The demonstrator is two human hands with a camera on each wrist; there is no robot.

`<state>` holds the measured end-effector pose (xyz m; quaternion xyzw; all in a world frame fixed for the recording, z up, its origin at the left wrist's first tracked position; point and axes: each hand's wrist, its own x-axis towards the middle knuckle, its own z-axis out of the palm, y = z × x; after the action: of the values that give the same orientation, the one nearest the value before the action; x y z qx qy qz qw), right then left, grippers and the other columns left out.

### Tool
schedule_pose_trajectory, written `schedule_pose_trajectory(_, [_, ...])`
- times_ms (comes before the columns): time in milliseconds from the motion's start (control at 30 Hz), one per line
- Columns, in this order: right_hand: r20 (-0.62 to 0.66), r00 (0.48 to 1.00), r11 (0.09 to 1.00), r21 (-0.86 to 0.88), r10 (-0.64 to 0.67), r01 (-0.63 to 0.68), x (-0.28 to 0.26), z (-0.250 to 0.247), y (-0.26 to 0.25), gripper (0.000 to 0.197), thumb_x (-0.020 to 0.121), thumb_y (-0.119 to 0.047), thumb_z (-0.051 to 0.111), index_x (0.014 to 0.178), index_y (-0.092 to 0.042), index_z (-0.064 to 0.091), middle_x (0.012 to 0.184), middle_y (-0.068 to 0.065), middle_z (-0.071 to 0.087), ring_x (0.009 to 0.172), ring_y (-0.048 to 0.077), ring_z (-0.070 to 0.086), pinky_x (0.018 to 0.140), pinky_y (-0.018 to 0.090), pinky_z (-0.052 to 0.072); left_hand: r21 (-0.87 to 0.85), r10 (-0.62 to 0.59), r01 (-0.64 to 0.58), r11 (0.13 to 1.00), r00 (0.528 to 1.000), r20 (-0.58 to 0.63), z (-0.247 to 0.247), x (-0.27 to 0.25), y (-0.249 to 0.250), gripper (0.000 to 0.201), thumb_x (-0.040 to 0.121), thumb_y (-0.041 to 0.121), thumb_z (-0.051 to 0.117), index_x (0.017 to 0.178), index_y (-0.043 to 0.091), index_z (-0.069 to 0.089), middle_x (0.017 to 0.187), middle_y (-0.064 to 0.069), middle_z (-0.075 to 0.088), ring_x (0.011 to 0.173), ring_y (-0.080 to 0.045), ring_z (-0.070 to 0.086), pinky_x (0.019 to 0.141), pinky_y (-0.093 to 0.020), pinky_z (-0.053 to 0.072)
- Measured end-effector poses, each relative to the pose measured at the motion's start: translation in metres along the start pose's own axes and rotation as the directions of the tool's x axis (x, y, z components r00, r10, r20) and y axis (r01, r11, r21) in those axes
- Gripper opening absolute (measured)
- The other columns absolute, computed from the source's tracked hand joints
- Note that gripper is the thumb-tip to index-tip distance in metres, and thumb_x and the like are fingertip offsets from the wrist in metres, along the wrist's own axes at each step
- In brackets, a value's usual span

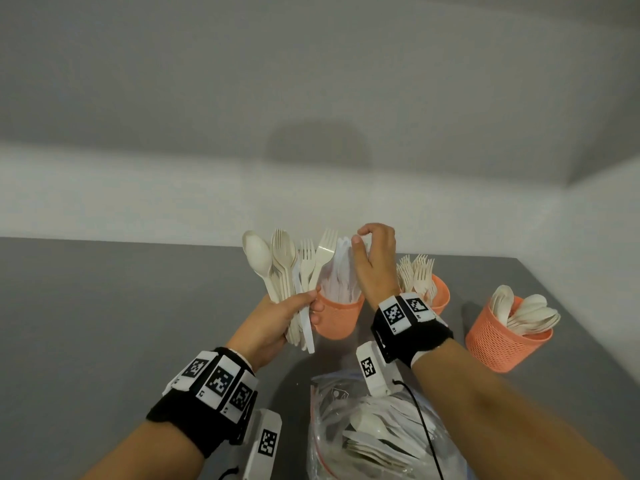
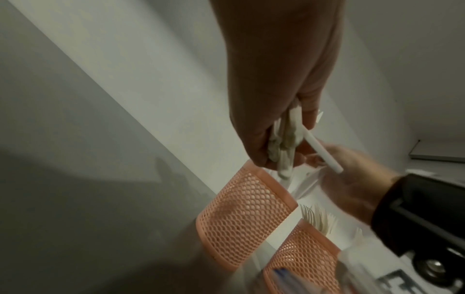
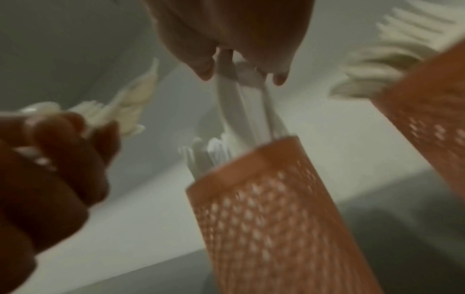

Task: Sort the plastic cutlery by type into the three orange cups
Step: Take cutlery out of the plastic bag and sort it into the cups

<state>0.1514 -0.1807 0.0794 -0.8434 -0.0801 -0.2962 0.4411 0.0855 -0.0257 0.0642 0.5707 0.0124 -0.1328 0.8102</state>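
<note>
My left hand (image 1: pixel 311 304) grips a fanned bundle of cream spoons and forks (image 1: pixel 287 268) by the handles; one white knife (image 1: pixel 306 323) sticks out below the fist. In the left wrist view, the left hand (image 2: pixel 276 143) is wrapped round those handles. My right hand (image 1: pixel 360 239) pinches the tops of white knives (image 1: pixel 337 271) whose lower ends stand in the left orange mesh cup (image 1: pixel 337 318). The right wrist view, blurred, shows the right hand's fingertips (image 3: pixel 205 72) closed on the knives (image 3: pixel 241 103) above this cup (image 3: pixel 264 208). The middle cup (image 1: pixel 440 296) holds forks and the right cup (image 1: pixel 498 344) holds spoons.
A clear plastic bag (image 1: pixel 374 434) with more white cutlery lies on the grey table (image 1: pixel 121 306) just below my wrists. A pale wall runs along the table's far edge. The table's right edge passes close behind the spoon cup.
</note>
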Motion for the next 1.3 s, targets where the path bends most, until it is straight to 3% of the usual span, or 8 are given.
schedule_pose_trajectory(167, [0.189,0.962,0.980,0.045,-0.198,0.193,-0.009,-0.015,-0.050,0.013,0.086,-0.008,0.057,0.097,-0.002,0.062,0.095,0.006,0.053,0.079,0.009,0.050,0.070,0.010,0.039,0.014,-0.001,0.001,1.000,1.000,0.008,0.003,0.003,-0.003,0.012,0.091,0.004,0.051,0.094,0.007,0.061,0.060,0.000,0.062,0.052,-0.008,0.060,0.052,-0.019,0.052])
schedule_pose_trajectory(267, [0.545,0.838,0.991,-0.129,0.038,0.039,-0.020,-0.009,-0.055,0.023,0.086,-0.013,0.059,0.108,-0.006,0.061,0.089,0.007,0.056,0.073,0.023,0.061,0.059,0.008,0.040,0.046,0.036,-0.039,0.998,0.997,0.063,0.007,0.002,-0.001,0.014,0.087,-0.005,0.050,0.093,0.004,0.060,0.062,-0.002,0.065,0.056,-0.010,0.063,0.052,-0.021,0.052])
schedule_pose_trajectory(500, [0.649,0.709,0.937,-0.346,0.274,-0.045,-0.020,-0.014,-0.053,0.038,0.077,-0.013,0.065,0.112,-0.006,0.053,0.094,0.008,0.057,0.079,0.020,0.056,0.052,0.017,0.035,0.166,0.046,-0.071,0.984,0.988,0.150,0.007,-0.004,-0.007,0.032,0.068,0.001,0.061,0.101,0.001,0.062,0.088,-0.018,0.065,0.085,-0.026,0.064,0.077,-0.035,0.052])
schedule_pose_trajectory(600, [0.566,0.785,0.947,-0.312,0.251,-0.077,-0.020,-0.015,-0.055,0.006,0.080,-0.010,0.057,0.078,-0.007,0.052,0.070,0.003,0.048,0.070,0.021,0.050,0.056,0.025,0.037,0.159,0.066,-0.087,0.984,0.989,0.133,0.012,-0.003,-0.007,0.027,0.071,0.001,0.063,0.099,0.001,0.062,0.084,-0.015,0.068,0.083,-0.028,0.066,0.083,-0.042,0.052])
schedule_pose_trajectory(700, [0.527,0.819,0.964,-0.242,0.226,-0.111,-0.014,-0.022,-0.055,0.028,0.088,-0.012,0.049,0.063,-0.013,0.037,0.059,-0.001,0.040,0.056,0.017,0.041,0.051,0.024,0.030,0.109,0.075,-0.082,0.991,0.995,0.073,0.014,-0.002,-0.004,0.012,0.082,-0.007,0.058,0.091,0.000,0.064,0.078,-0.020,0.062,0.070,-0.029,0.061,0.069,-0.040,0.054])
schedule_pose_trajectory(900, [0.128,0.990,0.998,0.008,0.059,-0.061,0.008,-0.048,-0.054,0.019,0.095,-0.011,0.045,0.080,-0.015,0.034,0.064,0.001,0.048,0.063,0.030,0.059,0.058,0.035,0.047,0.036,0.041,-0.039,0.999,0.998,-0.038,0.008,0.001,-0.004,0.010,0.089,-0.002,0.052,0.086,-0.001,0.061,0.067,-0.010,0.065,0.048,-0.013,0.058,0.048,-0.024,0.051])
schedule_pose_trajectory(1233, [0.479,0.833,0.886,-0.464,0.276,-0.027,-0.031,-0.010,-0.014,0.018,0.090,-0.003,0.043,0.082,0.000,0.058,0.088,0.015,0.055,0.086,0.030,0.056,0.067,0.028,0.035,-0.033,0.031,-0.031,0.999,1.000,0.000,0.011,-0.004,0.001,0.013,0.092,0.006,0.050,0.099,0.002,0.060,0.068,-0.005,0.073,0.049,-0.011,0.063,0.053,-0.024,0.055])
schedule_pose_trajectory(1300, [0.417,0.877,0.914,-0.402,0.238,-0.056,-0.026,-0.014,-0.017,0.020,0.091,-0.001,0.040,0.097,0.000,0.059,0.104,0.016,0.052,0.098,0.029,0.054,0.074,0.024,0.034,-0.050,0.033,-0.032,0.998,0.999,0.009,0.011,-0.006,0.003,0.014,0.092,0.006,0.050,0.101,0.002,0.060,0.068,-0.005,0.073,0.050,-0.011,0.064,0.054,-0.024,0.055])
